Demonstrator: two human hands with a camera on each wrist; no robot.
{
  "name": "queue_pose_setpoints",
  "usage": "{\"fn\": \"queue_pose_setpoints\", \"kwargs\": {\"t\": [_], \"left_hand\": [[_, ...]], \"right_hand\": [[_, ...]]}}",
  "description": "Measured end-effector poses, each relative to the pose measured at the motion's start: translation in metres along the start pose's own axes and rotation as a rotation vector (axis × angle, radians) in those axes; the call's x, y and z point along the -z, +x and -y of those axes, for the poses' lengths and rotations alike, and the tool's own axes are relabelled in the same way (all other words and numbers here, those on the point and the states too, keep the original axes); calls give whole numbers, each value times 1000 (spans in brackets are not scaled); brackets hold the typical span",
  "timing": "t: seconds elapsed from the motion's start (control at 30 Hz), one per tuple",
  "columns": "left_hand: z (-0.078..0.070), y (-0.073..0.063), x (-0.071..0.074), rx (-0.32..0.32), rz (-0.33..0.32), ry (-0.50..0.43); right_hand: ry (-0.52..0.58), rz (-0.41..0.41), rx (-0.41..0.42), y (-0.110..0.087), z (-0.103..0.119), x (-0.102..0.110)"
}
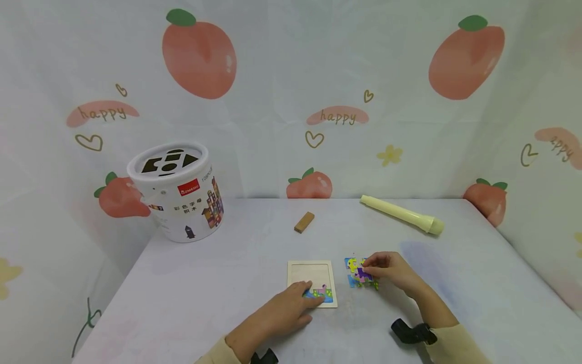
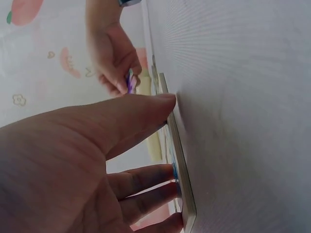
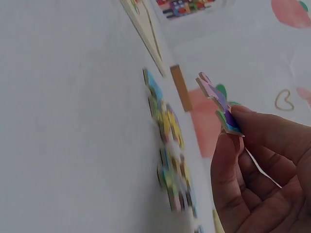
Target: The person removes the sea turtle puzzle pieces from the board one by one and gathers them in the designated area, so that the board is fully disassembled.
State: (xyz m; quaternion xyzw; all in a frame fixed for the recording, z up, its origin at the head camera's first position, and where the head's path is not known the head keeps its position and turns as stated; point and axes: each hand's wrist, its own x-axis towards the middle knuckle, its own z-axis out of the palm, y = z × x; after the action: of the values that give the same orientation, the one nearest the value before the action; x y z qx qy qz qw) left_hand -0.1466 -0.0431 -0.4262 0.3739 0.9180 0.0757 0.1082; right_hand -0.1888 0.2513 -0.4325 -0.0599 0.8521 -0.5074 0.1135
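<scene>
A shallow wooden puzzle tray [image 1: 310,273] lies on the table, with a few joined blue, green and pink pieces along its near side. My left hand [image 1: 289,307] rests on the tray; in the left wrist view its thumb [image 2: 163,103] touches the edge and the other fingers lie extended over the board. Just right of the tray, my right hand [image 1: 394,273] pinches a purple and pink jigsaw piece [image 3: 220,103] between thumb and index finger, above the table. Below it lie several loose jigsaw pieces [image 3: 167,124], partly hidden by that hand in the head view.
A small brown wooden block [image 1: 304,222] lies behind the tray. A pale yellow stick [image 1: 400,213] with a wider end is at the back right. At the back left stands a white bucket [image 1: 182,202] with shaped holes in its lid. A printed cloth hangs behind.
</scene>
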Motion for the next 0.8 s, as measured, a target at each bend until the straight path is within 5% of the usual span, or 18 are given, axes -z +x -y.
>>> {"fn": "queue_pose_setpoints", "kwargs": {"t": [0.53,0.8], "left_hand": [[5,0,2,48,16,-91],[18,2,4,107,-10,-277]], "right_hand": [[12,-92,-96,-24,-26,35],[-34,-102,-169,-27,-38,42]]}}
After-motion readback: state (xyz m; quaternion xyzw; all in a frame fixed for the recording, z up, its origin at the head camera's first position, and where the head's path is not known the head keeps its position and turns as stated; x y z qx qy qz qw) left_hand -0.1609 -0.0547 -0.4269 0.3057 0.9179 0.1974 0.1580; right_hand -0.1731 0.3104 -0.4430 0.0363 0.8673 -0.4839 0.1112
